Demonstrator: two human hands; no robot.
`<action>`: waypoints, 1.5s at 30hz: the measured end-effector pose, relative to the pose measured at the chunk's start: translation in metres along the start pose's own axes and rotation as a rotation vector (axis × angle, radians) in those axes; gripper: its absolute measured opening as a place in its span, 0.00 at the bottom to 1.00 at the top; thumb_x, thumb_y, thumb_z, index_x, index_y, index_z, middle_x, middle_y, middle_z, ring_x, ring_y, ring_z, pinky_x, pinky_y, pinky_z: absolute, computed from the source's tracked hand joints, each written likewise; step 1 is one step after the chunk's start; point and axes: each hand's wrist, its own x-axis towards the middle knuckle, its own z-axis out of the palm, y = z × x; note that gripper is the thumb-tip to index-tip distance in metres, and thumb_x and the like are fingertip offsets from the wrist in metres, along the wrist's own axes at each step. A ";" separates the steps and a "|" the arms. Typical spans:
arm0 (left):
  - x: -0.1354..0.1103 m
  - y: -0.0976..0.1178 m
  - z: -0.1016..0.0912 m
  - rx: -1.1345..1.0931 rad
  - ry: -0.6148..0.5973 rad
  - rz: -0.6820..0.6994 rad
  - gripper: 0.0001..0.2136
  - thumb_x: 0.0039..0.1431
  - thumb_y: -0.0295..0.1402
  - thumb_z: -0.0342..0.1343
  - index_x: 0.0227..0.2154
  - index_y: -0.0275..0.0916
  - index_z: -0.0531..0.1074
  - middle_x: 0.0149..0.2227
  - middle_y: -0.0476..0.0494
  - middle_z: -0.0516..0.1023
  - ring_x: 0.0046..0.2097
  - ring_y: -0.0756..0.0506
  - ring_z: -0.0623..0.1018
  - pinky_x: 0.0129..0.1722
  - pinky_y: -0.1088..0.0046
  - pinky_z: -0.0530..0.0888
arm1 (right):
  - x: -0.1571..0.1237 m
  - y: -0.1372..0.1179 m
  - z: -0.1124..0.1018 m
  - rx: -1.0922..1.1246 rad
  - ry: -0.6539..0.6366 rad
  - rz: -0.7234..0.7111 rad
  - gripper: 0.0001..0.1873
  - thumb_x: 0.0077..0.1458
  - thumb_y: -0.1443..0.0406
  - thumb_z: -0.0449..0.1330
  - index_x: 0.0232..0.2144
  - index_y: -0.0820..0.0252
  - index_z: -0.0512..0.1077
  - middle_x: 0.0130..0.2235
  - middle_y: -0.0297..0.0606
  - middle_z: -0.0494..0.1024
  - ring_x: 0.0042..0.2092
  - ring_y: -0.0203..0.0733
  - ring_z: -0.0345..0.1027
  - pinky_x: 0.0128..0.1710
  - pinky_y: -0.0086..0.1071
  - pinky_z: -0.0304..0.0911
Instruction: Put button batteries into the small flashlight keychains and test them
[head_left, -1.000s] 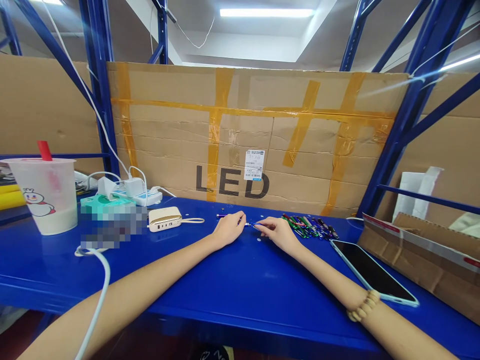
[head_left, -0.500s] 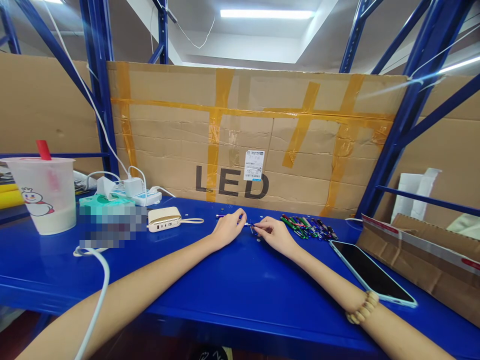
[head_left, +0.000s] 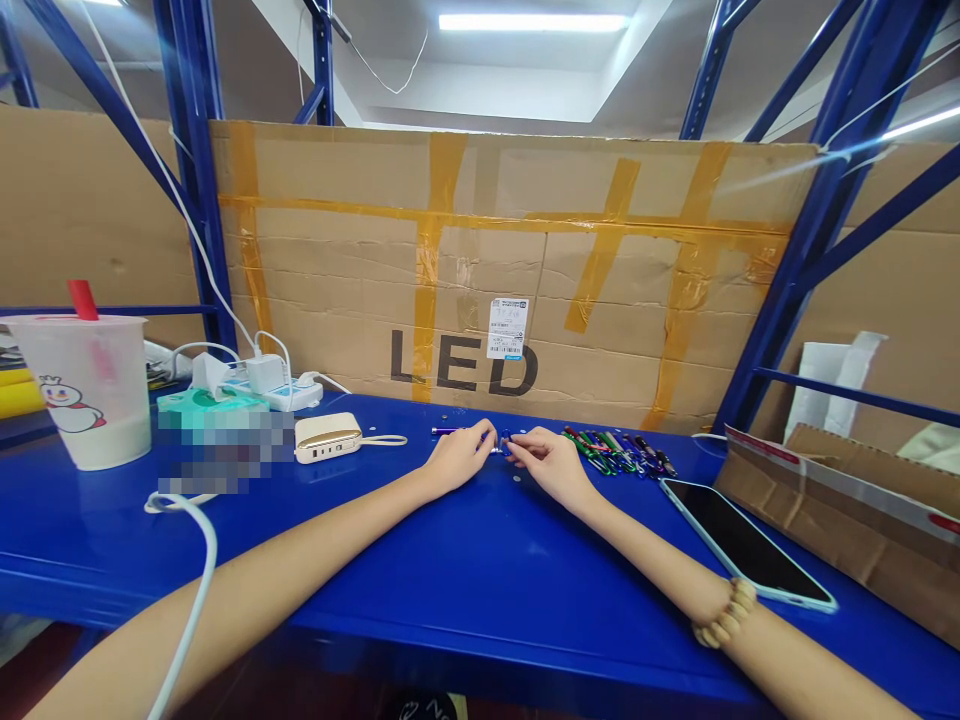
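Observation:
Both my hands rest far out on the blue shelf top (head_left: 480,560), fingertips almost meeting. My left hand (head_left: 459,455) is closed in a pinch on a thin purple pen-like stick (head_left: 448,431) that lies pointing left. My right hand (head_left: 547,460) is also pinched, on a small blue piece (head_left: 506,437) at the stick's near end. A tiny round bit (head_left: 516,480) lies on the shelf just below the right hand. A heap of several coloured small pen-like items (head_left: 619,451) lies just right of my right hand.
A phone (head_left: 746,545) lies face up by my right forearm, beside an open cardboard box (head_left: 847,500). At left stand a drink cup (head_left: 86,390), a tissue pack (head_left: 214,405), a power bank (head_left: 328,437) and a white cable (head_left: 191,580). A taped cardboard sheet (head_left: 495,270) walls the back.
My hands have drawn slightly closer together, the right fingers moving up to the blue piece at the stick's end. Nothing else on the shelf has moved.

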 end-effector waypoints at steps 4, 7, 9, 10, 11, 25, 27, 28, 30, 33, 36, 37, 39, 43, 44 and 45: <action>0.002 0.000 -0.001 -0.037 -0.003 -0.067 0.18 0.63 0.39 0.34 0.30 0.40 0.67 0.33 0.47 0.76 0.36 0.45 0.75 0.31 0.74 0.66 | 0.001 -0.005 -0.003 -0.008 0.032 0.024 0.11 0.42 0.61 0.60 0.28 0.64 0.73 0.29 0.41 0.76 0.31 0.42 0.73 0.34 0.34 0.70; 0.002 0.001 -0.002 -0.040 -0.035 -0.098 0.23 0.63 0.41 0.32 0.22 0.38 0.68 0.27 0.46 0.76 0.33 0.45 0.75 0.30 0.73 0.65 | 0.001 -0.007 -0.005 0.001 -0.004 0.061 0.09 0.40 0.63 0.61 0.27 0.63 0.71 0.28 0.40 0.77 0.32 0.42 0.73 0.34 0.34 0.70; 0.002 0.001 -0.002 -0.022 -0.026 -0.150 0.25 0.62 0.43 0.32 0.19 0.38 0.68 0.24 0.44 0.75 0.32 0.44 0.75 0.30 0.72 0.64 | 0.001 -0.007 -0.006 -0.003 -0.022 0.070 0.09 0.40 0.63 0.61 0.26 0.62 0.69 0.29 0.40 0.77 0.32 0.42 0.73 0.34 0.33 0.69; 0.002 0.002 -0.002 -0.016 -0.013 -0.182 0.26 0.62 0.44 0.32 0.19 0.38 0.69 0.24 0.44 0.75 0.32 0.44 0.75 0.30 0.72 0.64 | 0.001 -0.007 -0.006 -0.002 -0.034 0.077 0.09 0.40 0.63 0.61 0.26 0.62 0.69 0.28 0.39 0.77 0.31 0.42 0.73 0.34 0.33 0.69; 0.002 0.002 -0.002 -0.016 0.000 -0.209 0.26 0.61 0.45 0.33 0.19 0.38 0.69 0.25 0.43 0.75 0.32 0.43 0.75 0.31 0.72 0.64 | 0.001 -0.007 -0.006 0.006 -0.054 0.092 0.10 0.40 0.62 0.61 0.26 0.62 0.68 0.28 0.39 0.77 0.30 0.42 0.73 0.33 0.33 0.69; 0.007 -0.011 0.006 -0.336 -0.010 0.034 0.20 0.58 0.47 0.40 0.22 0.37 0.64 0.19 0.52 0.65 0.24 0.51 0.65 0.24 0.77 0.59 | 0.002 0.000 -0.013 -0.074 -0.169 -0.023 0.12 0.44 0.60 0.61 0.28 0.62 0.76 0.31 0.39 0.79 0.33 0.44 0.73 0.36 0.35 0.69; 0.008 -0.012 0.006 -0.342 0.011 0.041 0.19 0.57 0.46 0.42 0.20 0.37 0.65 0.19 0.52 0.65 0.23 0.52 0.64 0.23 0.77 0.58 | 0.001 -0.001 -0.013 -0.095 -0.183 -0.035 0.13 0.43 0.59 0.62 0.30 0.62 0.77 0.32 0.40 0.79 0.32 0.43 0.73 0.35 0.35 0.69; 0.008 -0.012 0.007 -0.347 0.024 0.039 0.19 0.57 0.46 0.43 0.20 0.36 0.65 0.18 0.52 0.64 0.23 0.52 0.64 0.23 0.77 0.57 | 0.001 -0.001 -0.012 -0.098 -0.195 -0.033 0.14 0.43 0.59 0.62 0.32 0.62 0.77 0.33 0.40 0.79 0.32 0.43 0.72 0.35 0.35 0.69; 0.008 -0.013 0.007 -0.372 0.032 0.029 0.18 0.56 0.45 0.45 0.22 0.36 0.66 0.17 0.53 0.64 0.22 0.52 0.64 0.22 0.77 0.57 | 0.001 -0.001 -0.011 -0.085 -0.210 -0.021 0.17 0.42 0.59 0.63 0.35 0.63 0.76 0.35 0.41 0.79 0.34 0.44 0.73 0.36 0.35 0.69; 0.006 -0.012 0.005 -0.420 -0.010 0.019 0.17 0.56 0.46 0.45 0.25 0.37 0.68 0.14 0.54 0.64 0.19 0.52 0.65 0.22 0.78 0.60 | 0.001 0.001 -0.009 -0.031 -0.223 0.010 0.19 0.45 0.59 0.60 0.40 0.64 0.74 0.39 0.43 0.78 0.37 0.44 0.73 0.38 0.35 0.69; 0.005 -0.011 0.004 -0.407 -0.020 0.038 0.17 0.56 0.46 0.46 0.26 0.37 0.69 0.15 0.54 0.66 0.20 0.52 0.68 0.24 0.78 0.63 | 0.001 0.002 -0.010 -0.020 -0.267 0.049 0.20 0.47 0.59 0.59 0.42 0.63 0.74 0.38 0.42 0.78 0.34 0.43 0.73 0.37 0.36 0.69; 0.005 -0.010 0.003 -0.387 -0.006 0.042 0.16 0.55 0.46 0.46 0.26 0.38 0.69 0.15 0.54 0.67 0.21 0.51 0.69 0.25 0.78 0.63 | 0.001 0.002 -0.010 -0.026 -0.292 0.059 0.21 0.47 0.58 0.59 0.42 0.63 0.74 0.37 0.42 0.78 0.33 0.43 0.73 0.37 0.36 0.69; 0.005 -0.010 0.003 -0.344 0.031 0.036 0.16 0.56 0.46 0.46 0.26 0.38 0.69 0.16 0.53 0.69 0.22 0.51 0.70 0.26 0.78 0.64 | 0.000 0.002 -0.010 -0.028 -0.340 0.068 0.23 0.47 0.56 0.59 0.42 0.64 0.74 0.34 0.42 0.79 0.33 0.43 0.73 0.37 0.36 0.69; 0.005 -0.009 0.003 -0.278 0.039 0.021 0.16 0.56 0.47 0.45 0.28 0.39 0.70 0.18 0.53 0.70 0.23 0.50 0.71 0.26 0.77 0.64 | 0.000 0.004 -0.010 -0.027 -0.374 0.075 0.24 0.47 0.54 0.58 0.42 0.65 0.74 0.32 0.40 0.79 0.31 0.41 0.71 0.36 0.35 0.67; 0.005 -0.009 0.003 -0.258 0.043 0.023 0.16 0.56 0.46 0.45 0.29 0.39 0.70 0.19 0.52 0.71 0.24 0.50 0.71 0.26 0.77 0.64 | 0.000 0.005 -0.010 -0.038 -0.371 0.070 0.24 0.47 0.55 0.59 0.42 0.65 0.74 0.31 0.39 0.78 0.30 0.40 0.71 0.35 0.34 0.67; 0.004 -0.008 0.003 -0.232 0.049 0.027 0.16 0.56 0.46 0.45 0.30 0.39 0.71 0.21 0.52 0.72 0.25 0.50 0.72 0.26 0.77 0.63 | 0.000 0.005 -0.011 -0.052 -0.364 0.063 0.23 0.47 0.55 0.59 0.42 0.65 0.74 0.29 0.38 0.78 0.29 0.39 0.70 0.33 0.34 0.67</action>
